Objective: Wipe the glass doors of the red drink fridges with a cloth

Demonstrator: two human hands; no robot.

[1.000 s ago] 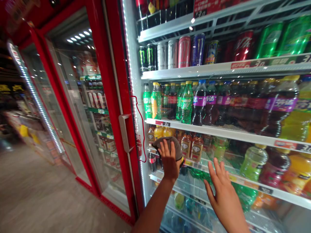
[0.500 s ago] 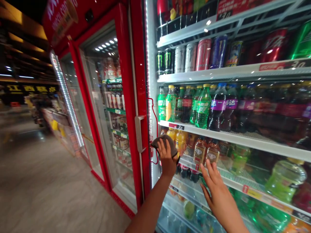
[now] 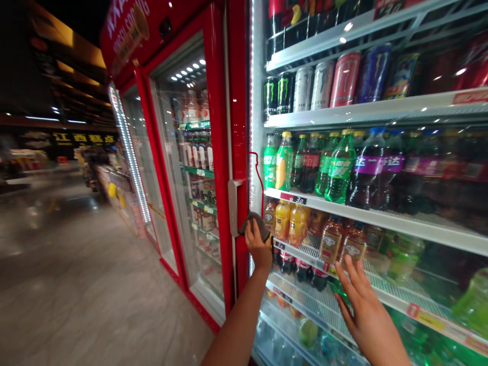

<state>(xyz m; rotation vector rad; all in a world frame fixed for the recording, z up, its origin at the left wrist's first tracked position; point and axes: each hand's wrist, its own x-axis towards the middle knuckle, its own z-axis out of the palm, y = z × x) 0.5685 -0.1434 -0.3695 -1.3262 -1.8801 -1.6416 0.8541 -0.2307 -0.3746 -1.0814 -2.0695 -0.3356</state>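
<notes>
My left hand (image 3: 259,249) presses a dark grey cloth (image 3: 254,223) to the left edge of the glass fridge door, just right of the metal door handle (image 3: 233,206). Its fingers lie over the cloth and the cloth's underside is hidden. Lower right, my right hand (image 3: 364,305) is open, fingers stretched, with no object in it. It is in front of the glass, below two brown-labelled bottles (image 3: 331,241); whether it touches the pane I cannot tell. Orange juice bottles (image 3: 297,223) stand behind the glass, right of the cloth.
Shelves inside hold energy drink cans (image 3: 345,79), green soda bottles (image 3: 339,168) and purple-labelled bottles (image 3: 369,165). To the left stands a red-framed fridge (image 3: 213,152) with closed glass doors. Grey floor (image 3: 95,284) runs along the aisle, past a counter (image 3: 122,195).
My left hand has slid the cloth leftward on the glass, off the orange bottles and closer to the door handle. My right hand stays open, low before the glass. The view has swung slightly left.
</notes>
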